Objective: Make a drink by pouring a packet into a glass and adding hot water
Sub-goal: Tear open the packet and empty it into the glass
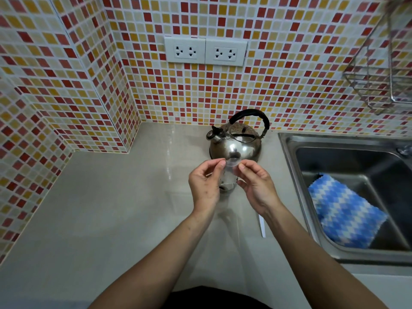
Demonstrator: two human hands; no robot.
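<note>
A small clear glass point(227, 178) stands on the beige counter point(111, 208), just in front of the steel kettle point(236, 143). My left hand point(205, 184) and my right hand point(256, 184) flank the glass. Thumb and forefinger of each hand pinch at its see-through top edge; whether a thin packet is also between the fingertips is unclear. The kettle has a black handle and its spout points left. A narrow white strip point(262, 226), perhaps the packet, lies on the counter beside my right forearm, partly hidden by it.
A steel sink point(289, 166) is set into the counter on the right, with a blue and white cloth point(343, 210) inside. A wire rack point(379, 81) hangs on the tiled wall above it. Two sockets point(206, 52) sit on the wall behind the kettle.
</note>
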